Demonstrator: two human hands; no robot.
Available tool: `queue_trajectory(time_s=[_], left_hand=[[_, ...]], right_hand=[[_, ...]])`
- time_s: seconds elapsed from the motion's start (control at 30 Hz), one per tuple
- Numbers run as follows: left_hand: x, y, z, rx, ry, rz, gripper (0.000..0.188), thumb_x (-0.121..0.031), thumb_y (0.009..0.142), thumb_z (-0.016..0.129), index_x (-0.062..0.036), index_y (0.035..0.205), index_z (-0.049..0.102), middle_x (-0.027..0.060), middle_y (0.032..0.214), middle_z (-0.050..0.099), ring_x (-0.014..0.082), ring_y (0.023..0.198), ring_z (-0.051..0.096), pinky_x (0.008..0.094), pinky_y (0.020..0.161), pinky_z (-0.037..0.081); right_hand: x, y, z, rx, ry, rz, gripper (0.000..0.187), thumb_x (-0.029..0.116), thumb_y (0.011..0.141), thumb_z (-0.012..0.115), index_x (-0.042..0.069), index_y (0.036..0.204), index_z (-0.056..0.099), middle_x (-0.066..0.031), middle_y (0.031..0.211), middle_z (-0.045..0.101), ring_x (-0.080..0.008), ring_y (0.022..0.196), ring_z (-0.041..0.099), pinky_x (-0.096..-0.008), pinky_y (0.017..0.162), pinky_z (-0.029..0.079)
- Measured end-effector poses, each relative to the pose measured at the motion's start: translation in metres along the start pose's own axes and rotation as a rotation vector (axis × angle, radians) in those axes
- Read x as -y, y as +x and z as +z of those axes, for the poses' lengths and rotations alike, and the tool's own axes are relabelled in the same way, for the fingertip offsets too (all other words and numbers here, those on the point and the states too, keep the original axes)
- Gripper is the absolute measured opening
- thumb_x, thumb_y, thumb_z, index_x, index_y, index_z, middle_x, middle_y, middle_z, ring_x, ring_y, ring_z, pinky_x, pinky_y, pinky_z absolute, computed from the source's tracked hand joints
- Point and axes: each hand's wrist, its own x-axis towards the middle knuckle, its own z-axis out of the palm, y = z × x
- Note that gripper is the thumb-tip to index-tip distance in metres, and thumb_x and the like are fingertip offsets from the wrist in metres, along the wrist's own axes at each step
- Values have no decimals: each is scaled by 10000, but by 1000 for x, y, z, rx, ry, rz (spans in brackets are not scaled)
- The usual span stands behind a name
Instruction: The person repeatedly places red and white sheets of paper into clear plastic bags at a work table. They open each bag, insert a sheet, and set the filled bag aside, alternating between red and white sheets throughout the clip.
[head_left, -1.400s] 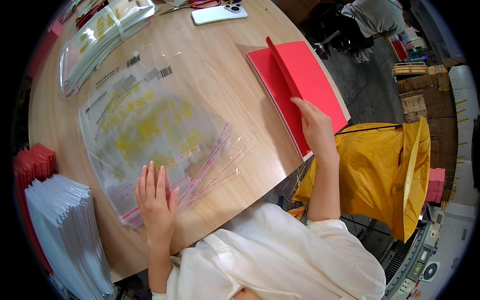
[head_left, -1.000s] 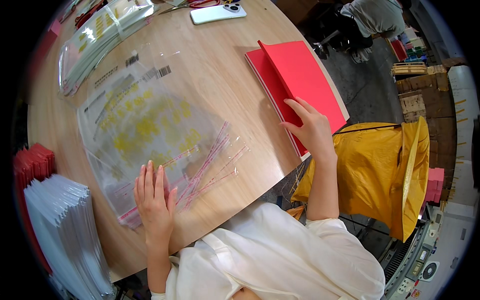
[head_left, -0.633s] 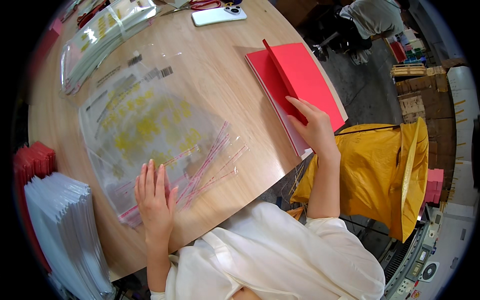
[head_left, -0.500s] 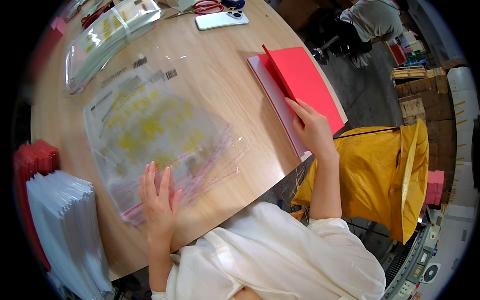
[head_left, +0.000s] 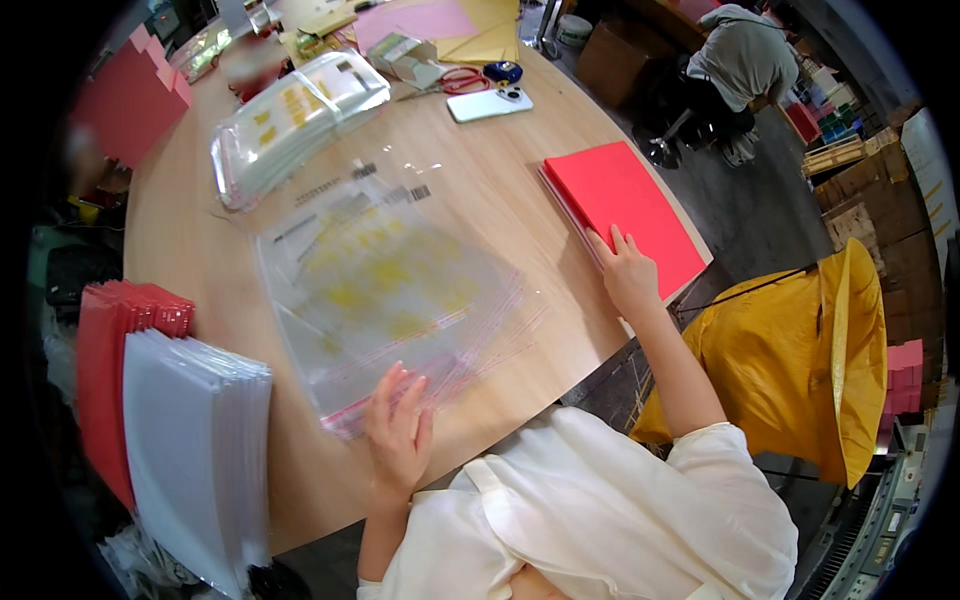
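Clear plastic bags [head_left: 390,270] with yellow print and pink seal strips lie fanned out in the middle of the table. My left hand [head_left: 397,435] rests at their near edge, fingers spread, gripping nothing. To the right, a stack of red sheets [head_left: 625,205] lies near the table's edge, with paler layers showing along its left side. My right hand [head_left: 632,280] lies on the near part of this stack, its fingers stretched out over the top sheet and its left edge.
At the left edge stand packs of white plastic-wrapped sheets [head_left: 190,440] and red ones [head_left: 105,390]. A banded bundle of bags [head_left: 300,115], a phone [head_left: 490,104], red-handled scissors [head_left: 465,80] and a tape measure [head_left: 503,71] lie farther back. A yellow sack [head_left: 780,350] stands right; a person [head_left: 745,60] sits beyond.
The raised top red sheet has come down flat on the stack under my right hand. My left hand stays by the bags' near edge. The whole view has shifted.
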Motion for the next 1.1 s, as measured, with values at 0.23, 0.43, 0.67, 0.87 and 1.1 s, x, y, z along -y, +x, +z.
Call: queue_trajectory(time_s=[0.23,0.43,0.67,0.87,1.1], left_hand=[[-7,-18,-14,12,-136,-21,339,5,827,623,-1,1166,613,179,1331,479,289,1089,582,377,916,481],[-2,-22,-34,-46,-206,-46,353,-25,801,674,-45,1150,624,160,1282,533,292,1036,609,373,872,511],[6,5,-65,-172,-168,-33,408,-19,790,693,-36,1185,595,156,1286,532,321,1140,547,382,940,473],[1,58,-89,-364,-201,-11,804,-36,668,804,-22,1369,409,151,1362,486,297,1259,467,391,1051,376],[41,46,-86,-219,-696,-305,348,-1,718,805,41,1036,669,89,1052,694,139,935,653,281,825,536]], right_hand=[[2,16,-60,244,89,112,572,81,859,500,57,1414,363,-225,1019,649,-352,860,676,-423,675,558],[-50,46,-89,-5,93,-27,150,51,885,444,-4,984,542,-240,829,653,-399,781,657,-485,666,527],[-38,40,-255,-101,240,-110,347,-74,809,463,-33,1132,584,-265,811,634,-394,792,648,-419,707,512],[33,29,-287,-9,692,-713,295,-22,840,542,-16,1129,598,-250,917,640,-379,809,633,-396,727,506],[109,26,-267,334,930,-868,281,34,894,553,5,1171,588,-213,908,661,-372,803,630,-405,727,503]])
